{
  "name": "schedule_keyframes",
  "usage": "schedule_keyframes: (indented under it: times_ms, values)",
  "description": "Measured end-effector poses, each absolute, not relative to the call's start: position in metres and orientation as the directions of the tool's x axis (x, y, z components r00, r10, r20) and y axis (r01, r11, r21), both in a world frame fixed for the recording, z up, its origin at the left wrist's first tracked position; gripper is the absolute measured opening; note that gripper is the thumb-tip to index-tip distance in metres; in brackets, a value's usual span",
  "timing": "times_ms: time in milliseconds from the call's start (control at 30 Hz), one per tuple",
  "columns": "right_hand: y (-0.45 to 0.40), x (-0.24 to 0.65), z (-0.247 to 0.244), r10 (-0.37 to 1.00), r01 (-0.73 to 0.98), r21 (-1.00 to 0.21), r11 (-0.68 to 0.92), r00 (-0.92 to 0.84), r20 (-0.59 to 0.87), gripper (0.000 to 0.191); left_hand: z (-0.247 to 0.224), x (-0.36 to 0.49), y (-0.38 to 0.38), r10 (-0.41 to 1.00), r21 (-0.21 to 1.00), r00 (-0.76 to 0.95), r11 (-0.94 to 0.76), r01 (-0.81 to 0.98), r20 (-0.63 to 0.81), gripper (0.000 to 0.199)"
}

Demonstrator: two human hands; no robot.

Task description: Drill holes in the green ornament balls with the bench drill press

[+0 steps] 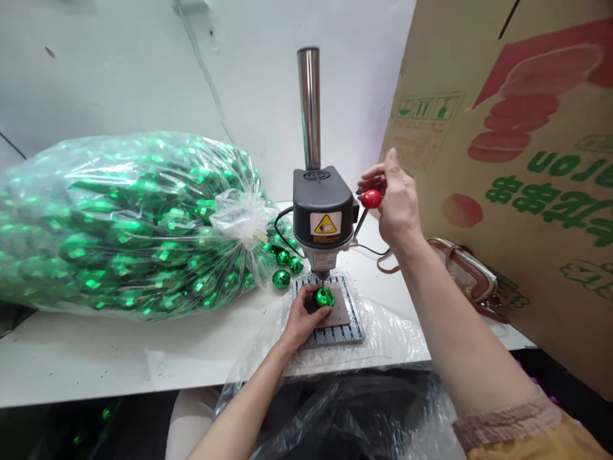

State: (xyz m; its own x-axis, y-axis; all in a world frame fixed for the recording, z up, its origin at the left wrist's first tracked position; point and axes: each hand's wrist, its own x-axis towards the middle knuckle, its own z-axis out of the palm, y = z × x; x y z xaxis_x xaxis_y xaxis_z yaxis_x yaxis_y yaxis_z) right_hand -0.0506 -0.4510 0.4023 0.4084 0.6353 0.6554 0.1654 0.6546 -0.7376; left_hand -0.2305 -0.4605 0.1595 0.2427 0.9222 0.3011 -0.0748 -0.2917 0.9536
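A small bench drill press (322,207) with a black motor housing and a chrome column stands in front of me. My left hand (304,313) pinches a shiny green faceted ball (325,296) between thumb and fingers, right under the drill bit (323,278). The bit's tip meets the top of the ball or is just above it; I cannot tell which. Under the ball lies a brown board (339,310) on the slotted metal base (355,319). My right hand (400,201) is at the press's feed lever, its fingers curled over the red knob (371,199).
A big clear bag (119,223) full of green balls lies at the left, tied towards the press. Several loose balls (281,278) sit beside the base. At the right stand a large cardboard box (445,140) and a handbag (469,271). Plastic sheeting (387,329) covers the table's front edge.
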Motion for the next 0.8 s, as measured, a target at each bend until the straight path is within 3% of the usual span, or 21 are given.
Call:
schedule_keyframes:
  times_ms: [100, 200, 267, 400, 533, 800]
  values:
    - [-0.446, -0.033, 0.394, 0.527, 0.275, -0.718, 0.639, 0.524, 0.669, 0.043, 0.159, -0.232, -0.460, 0.919, 0.949, 0.238, -0.310, -0.059, 0.315, 0.050]
    - [-0.440, -0.020, 0.385, 0.537, 0.559, -0.633, 0.536, 0.353, 0.766, 0.030, 0.156, -0.233, -0.457, 0.919, 0.950, 0.242, -0.310, -0.046, 0.311, 0.051]
    - [-0.436, -0.017, 0.384, 0.579, 0.660, -0.556, 0.506, 0.218, 0.785, 0.028, 0.154, -0.233, -0.455, 0.924, 0.953, 0.237, -0.302, -0.035, 0.301, 0.052]
    - [-0.433, -0.020, 0.385, 0.637, 0.766, -0.419, 0.488, 0.015, 0.771, 0.027, 0.153, -0.234, -0.453, 0.923, 0.955, 0.247, -0.292, -0.052, 0.296, 0.052]
    - [-0.433, -0.023, 0.383, 0.622, 0.826, -0.324, 0.461, -0.041, 0.782, 0.033, 0.154, -0.234, -0.453, 0.920, 0.950, 0.239, -0.309, -0.051, 0.312, 0.052]
    - [-0.434, -0.029, 0.378, 0.668, 0.857, -0.319, 0.404, -0.039, 0.743, 0.031, 0.161, -0.231, -0.459, 0.931, 0.957, 0.222, -0.282, -0.072, 0.291, 0.053]
